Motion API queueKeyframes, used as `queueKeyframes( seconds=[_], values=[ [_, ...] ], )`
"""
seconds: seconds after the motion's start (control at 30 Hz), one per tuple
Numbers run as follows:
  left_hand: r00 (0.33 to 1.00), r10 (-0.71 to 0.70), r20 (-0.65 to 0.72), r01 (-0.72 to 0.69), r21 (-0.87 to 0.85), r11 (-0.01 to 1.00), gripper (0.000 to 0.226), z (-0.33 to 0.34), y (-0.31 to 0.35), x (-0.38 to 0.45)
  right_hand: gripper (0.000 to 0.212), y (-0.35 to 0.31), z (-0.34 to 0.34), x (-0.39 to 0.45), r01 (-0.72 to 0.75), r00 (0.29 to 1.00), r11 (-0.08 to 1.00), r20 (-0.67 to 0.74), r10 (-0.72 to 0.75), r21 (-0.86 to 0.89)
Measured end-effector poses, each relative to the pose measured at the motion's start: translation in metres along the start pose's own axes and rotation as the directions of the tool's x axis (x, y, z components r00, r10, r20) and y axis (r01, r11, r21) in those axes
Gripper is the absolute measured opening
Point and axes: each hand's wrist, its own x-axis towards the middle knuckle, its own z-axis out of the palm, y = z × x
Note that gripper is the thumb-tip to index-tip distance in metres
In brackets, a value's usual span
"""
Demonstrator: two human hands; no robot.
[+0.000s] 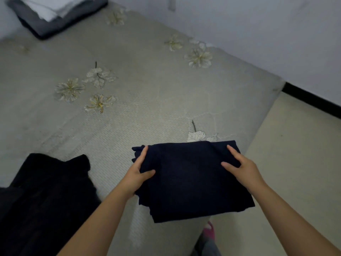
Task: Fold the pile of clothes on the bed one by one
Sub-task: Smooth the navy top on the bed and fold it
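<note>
Hands (191,172) on folded navy garment (190,182)

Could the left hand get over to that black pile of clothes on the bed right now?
Probably yes, but not until it lets go. The left hand grips the folded navy garment together with the right hand. The black pile lies just to its left on the bed, with nothing between.
</note>
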Motion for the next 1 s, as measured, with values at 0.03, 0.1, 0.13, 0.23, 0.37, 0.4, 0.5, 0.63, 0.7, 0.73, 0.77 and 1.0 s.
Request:
queueKeyframes(
  seconds=[0.03,0.1,0.13,0.23,0.37,0.4,0.5,0.63,0.7,0.73,0.77,1.0],
  values=[
    [0.999,0.017,0.028,-0.018,0.024,1.000,0.078,0.008,0.015,-0.003,0.065,-0.005,-0.015,-0.008,-0.006,1.000,1.000,-0.018,0.006,0.008],
    [0.995,0.061,0.080,-0.067,0.071,0.995,0.077,0.027,0.049,-0.006,0.070,-0.017,-0.047,-0.024,-0.002,0.997,1.000,-0.071,0.004,0.028],
    [0.991,0.087,0.102,-0.097,0.096,0.991,0.077,0.037,0.069,-0.007,0.071,-0.023,-0.065,-0.032,0.009,0.994,0.999,-0.105,-0.005,0.039],
    [0.967,0.172,0.187,-0.201,0.150,0.968,0.077,0.079,0.133,-0.011,0.074,-0.042,-0.125,-0.055,0.058,0.973,0.997,-0.227,-0.044,0.053],
    [0.912,0.277,0.301,-0.352,0.233,0.907,0.078,0.151,0.216,-0.020,0.075,-0.060,-0.216,-0.090,0.123,0.905,0.992,-0.413,-0.096,0.040],
    [0.895,0.306,0.325,-0.394,0.255,0.883,0.078,0.172,0.235,-0.023,0.076,-0.062,-0.238,-0.100,0.138,0.882,0.990,-0.460,-0.106,0.038],
    [0.822,0.401,0.405,-0.533,0.296,0.793,0.079,0.237,0.288,-0.032,0.077,-0.065,-0.305,-0.127,0.182,0.811,0.983,-0.571,-0.129,0.037],
    [0.717,0.485,0.500,-0.679,0.346,0.647,0.086,0.335,0.352,-0.038,0.078,-0.059,-0.401,-0.147,0.228,0.705,0.973,-0.682,-0.195,-0.042],
    [0.679,0.511,0.527,-0.725,0.369,0.582,0.089,0.383,0.378,-0.039,0.079,-0.052,-0.448,-0.152,0.240,0.655,0.968,-0.722,-0.221,-0.078],
    [0.663,0.524,0.535,-0.742,0.372,0.559,0.090,0.408,0.387,-0.040,0.079,-0.047,-0.471,-0.155,0.245,0.633,0.965,-0.738,-0.233,-0.094],
    [0.645,0.540,0.541,-0.757,0.358,0.547,0.091,0.431,0.397,-0.040,0.079,-0.042,-0.493,-0.157,0.251,0.613,0.962,-0.752,-0.242,-0.106],
    [0.546,0.626,0.558,-0.837,0.319,0.445,0.095,0.576,0.457,-0.031,0.075,-0.007,-0.633,-0.150,0.214,0.526,0.958,-0.804,-0.277,-0.190]
  ],
)
